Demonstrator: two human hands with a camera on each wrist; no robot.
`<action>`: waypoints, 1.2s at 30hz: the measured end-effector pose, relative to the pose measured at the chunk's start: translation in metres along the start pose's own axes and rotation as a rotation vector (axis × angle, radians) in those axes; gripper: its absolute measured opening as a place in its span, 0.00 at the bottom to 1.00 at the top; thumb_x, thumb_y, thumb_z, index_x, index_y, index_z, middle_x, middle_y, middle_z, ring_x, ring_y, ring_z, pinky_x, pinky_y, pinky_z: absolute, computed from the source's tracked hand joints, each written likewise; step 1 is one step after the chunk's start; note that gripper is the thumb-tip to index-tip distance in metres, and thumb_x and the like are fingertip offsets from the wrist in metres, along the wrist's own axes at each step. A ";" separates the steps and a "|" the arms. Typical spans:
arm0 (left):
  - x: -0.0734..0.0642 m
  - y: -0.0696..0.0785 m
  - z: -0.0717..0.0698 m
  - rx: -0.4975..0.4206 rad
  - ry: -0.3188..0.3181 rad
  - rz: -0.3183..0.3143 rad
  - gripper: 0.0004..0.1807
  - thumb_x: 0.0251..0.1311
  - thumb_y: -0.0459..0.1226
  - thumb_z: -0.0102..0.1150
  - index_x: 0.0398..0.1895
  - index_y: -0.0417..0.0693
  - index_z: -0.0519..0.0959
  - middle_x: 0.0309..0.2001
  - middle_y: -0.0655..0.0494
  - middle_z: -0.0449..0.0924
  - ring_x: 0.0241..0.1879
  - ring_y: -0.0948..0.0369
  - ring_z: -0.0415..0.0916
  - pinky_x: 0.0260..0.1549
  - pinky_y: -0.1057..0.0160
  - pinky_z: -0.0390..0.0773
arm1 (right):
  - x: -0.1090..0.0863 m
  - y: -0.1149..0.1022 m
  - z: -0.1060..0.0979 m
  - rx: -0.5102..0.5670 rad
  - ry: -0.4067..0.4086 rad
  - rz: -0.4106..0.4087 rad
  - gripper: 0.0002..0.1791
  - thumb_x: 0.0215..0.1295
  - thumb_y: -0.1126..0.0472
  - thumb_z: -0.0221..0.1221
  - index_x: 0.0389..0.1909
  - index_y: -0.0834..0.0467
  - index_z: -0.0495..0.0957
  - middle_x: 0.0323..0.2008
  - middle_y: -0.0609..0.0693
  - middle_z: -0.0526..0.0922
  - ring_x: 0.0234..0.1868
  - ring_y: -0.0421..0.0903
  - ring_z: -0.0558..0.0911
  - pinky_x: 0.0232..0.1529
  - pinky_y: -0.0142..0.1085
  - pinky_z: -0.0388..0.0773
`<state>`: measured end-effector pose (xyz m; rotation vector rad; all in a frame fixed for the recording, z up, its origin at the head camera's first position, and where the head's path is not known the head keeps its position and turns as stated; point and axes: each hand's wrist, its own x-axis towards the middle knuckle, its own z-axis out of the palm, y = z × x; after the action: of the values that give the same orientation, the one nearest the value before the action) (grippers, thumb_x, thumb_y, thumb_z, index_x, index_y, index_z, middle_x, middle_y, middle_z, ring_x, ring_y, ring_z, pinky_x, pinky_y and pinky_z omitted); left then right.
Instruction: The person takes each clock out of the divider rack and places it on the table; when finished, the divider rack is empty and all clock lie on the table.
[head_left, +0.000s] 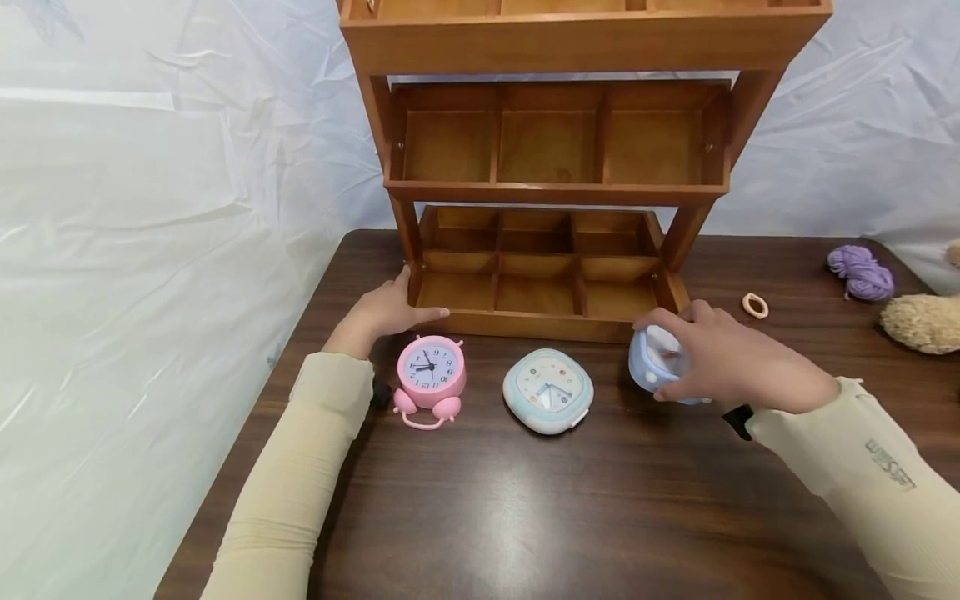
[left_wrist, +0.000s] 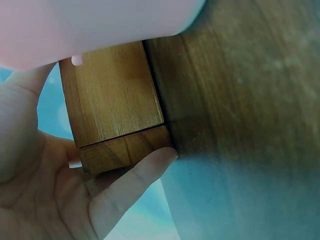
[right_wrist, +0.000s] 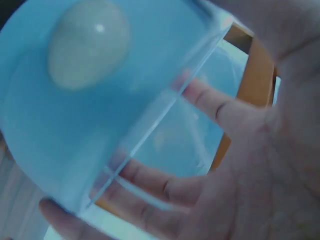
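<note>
At the right front corner of the wooden rack (head_left: 551, 327), my right hand (head_left: 705, 354) grips a light-blue clock (head_left: 647, 367), its fingers and thumb round the sides. Up close in the right wrist view, the clock (right_wrist: 150, 65) has a whitish oval knob and a clear front edge; its dial is mostly hidden. My left hand (head_left: 386, 308) rests against the rack's left front corner, thumb along the front and a finger along the side. Just before it stands a pink twin-bell alarm clock (head_left: 442, 387), upside down to me. A pale blue-and-white clock (head_left: 549, 392) lies in the middle, face up.
The rack rises in tiers, with a divided middle tier (head_left: 555, 190) and a top tier (head_left: 585, 46) cut off by the frame. On the right lie a small wooden ring (head_left: 755, 306), purple yarn (head_left: 861, 272) and a fluffy beige thing (head_left: 921, 322). White sheeting (head_left: 150, 250) hangs behind and left.
</note>
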<state>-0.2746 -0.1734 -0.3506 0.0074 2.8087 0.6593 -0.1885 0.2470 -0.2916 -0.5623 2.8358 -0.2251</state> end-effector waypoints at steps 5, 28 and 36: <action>0.001 0.000 0.000 0.002 -0.008 -0.011 0.67 0.51 0.69 0.59 0.80 0.47 0.33 0.77 0.37 0.47 0.73 0.39 0.52 0.67 0.37 0.56 | -0.002 0.007 0.009 -0.017 -0.036 -0.026 0.44 0.45 0.44 0.76 0.64 0.40 0.66 0.55 0.68 0.66 0.51 0.63 0.70 0.30 0.44 0.74; -0.001 0.002 0.001 -0.008 -0.010 -0.008 0.67 0.51 0.69 0.60 0.80 0.48 0.33 0.77 0.38 0.47 0.73 0.38 0.52 0.67 0.36 0.56 | 0.000 0.043 0.028 0.010 -0.043 0.019 0.47 0.44 0.44 0.77 0.65 0.47 0.65 0.55 0.72 0.64 0.50 0.67 0.70 0.32 0.50 0.76; 0.000 0.002 0.000 -0.004 -0.007 -0.007 0.66 0.51 0.68 0.60 0.80 0.47 0.34 0.77 0.38 0.47 0.73 0.38 0.53 0.67 0.36 0.56 | 0.001 0.046 0.030 0.007 -0.029 -0.004 0.47 0.44 0.43 0.77 0.65 0.46 0.65 0.56 0.72 0.64 0.51 0.66 0.70 0.36 0.53 0.75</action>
<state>-0.2743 -0.1718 -0.3495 -0.0002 2.7993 0.6626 -0.1982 0.2852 -0.3292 -0.5647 2.8054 -0.2252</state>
